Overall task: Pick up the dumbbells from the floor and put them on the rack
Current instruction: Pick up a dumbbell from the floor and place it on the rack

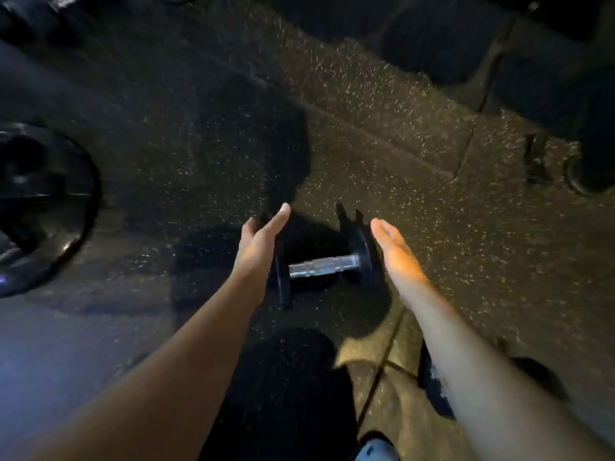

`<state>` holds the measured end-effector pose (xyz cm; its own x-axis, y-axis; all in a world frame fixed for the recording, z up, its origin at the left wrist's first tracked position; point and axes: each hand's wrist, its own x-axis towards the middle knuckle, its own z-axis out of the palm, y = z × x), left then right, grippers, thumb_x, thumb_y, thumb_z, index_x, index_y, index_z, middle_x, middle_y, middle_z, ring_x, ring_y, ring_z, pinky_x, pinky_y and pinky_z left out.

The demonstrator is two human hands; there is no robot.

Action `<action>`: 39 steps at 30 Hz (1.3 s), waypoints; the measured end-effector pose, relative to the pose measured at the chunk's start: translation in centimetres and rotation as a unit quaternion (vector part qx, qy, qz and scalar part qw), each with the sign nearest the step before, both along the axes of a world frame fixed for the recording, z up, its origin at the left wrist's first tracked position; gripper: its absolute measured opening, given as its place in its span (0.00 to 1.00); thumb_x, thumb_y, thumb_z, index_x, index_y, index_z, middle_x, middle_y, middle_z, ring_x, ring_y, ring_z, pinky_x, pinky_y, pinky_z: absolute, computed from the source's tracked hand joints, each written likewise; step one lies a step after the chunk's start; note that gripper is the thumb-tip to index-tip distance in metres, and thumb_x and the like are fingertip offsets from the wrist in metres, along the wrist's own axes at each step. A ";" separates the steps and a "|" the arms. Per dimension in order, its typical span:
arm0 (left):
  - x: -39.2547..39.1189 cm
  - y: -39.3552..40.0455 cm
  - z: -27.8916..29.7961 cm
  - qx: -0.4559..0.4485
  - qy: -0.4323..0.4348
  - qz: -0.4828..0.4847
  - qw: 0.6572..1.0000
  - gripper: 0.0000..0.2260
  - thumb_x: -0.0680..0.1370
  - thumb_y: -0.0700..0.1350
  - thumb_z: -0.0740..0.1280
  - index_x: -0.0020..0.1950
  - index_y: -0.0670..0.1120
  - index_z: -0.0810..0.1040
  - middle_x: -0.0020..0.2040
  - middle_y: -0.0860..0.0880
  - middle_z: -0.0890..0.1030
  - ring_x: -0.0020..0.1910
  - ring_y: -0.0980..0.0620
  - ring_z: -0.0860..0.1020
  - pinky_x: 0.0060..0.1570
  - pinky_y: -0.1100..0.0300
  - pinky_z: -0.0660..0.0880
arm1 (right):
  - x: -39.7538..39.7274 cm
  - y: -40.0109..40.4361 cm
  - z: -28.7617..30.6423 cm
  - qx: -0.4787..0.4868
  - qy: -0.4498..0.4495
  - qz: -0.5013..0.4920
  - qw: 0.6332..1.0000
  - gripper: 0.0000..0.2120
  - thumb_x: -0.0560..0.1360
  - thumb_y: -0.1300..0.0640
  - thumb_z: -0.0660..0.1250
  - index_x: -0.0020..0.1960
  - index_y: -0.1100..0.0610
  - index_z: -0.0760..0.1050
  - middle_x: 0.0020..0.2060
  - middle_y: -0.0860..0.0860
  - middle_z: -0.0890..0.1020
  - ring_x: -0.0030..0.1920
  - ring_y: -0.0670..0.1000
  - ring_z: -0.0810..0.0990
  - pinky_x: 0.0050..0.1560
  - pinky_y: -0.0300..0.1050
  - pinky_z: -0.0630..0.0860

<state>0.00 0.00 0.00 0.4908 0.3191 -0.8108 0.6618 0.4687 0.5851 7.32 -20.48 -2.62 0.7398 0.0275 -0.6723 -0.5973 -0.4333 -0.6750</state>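
Note:
A small dumbbell (324,265) with a chrome handle and black end plates lies on the speckled rubber floor, just below the centre of the head view. My left hand (261,247) hovers over its left plate, fingers straight and apart, palm facing right. Over the right plate is my right hand (394,252), also flat and open, palm facing left. Neither hand holds anything, and I cannot tell whether either touches a plate. No rack is in view.
A large black weight plate (43,207) lies on the floor at the left edge. Dark equipment feet and a ring (585,174) sit at the right. Seams cross the floor mats (382,104). My dark trouser leg (289,387) is below.

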 end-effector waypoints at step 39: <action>6.2 10.1 57.1 0.013 -0.235 -0.015 0.972 0.24 0.81 0.40 0.64 0.75 0.58 0.73 0.43 0.49 0.72 0.20 0.59 0.75 0.22 0.65 0.71 | 5.1 9.7 57.5 0.278 -0.104 -0.069 0.952 0.51 0.61 0.27 0.76 0.80 0.41 0.66 0.76 0.45 0.75 0.76 0.50 0.72 0.79 0.58 0.62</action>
<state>6.24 10.15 57.12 0.8145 0.3162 -0.4865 0.3314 0.4348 0.8373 12.43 -10.76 54.83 0.8780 0.2292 -0.4202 -0.4506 0.0997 -0.8871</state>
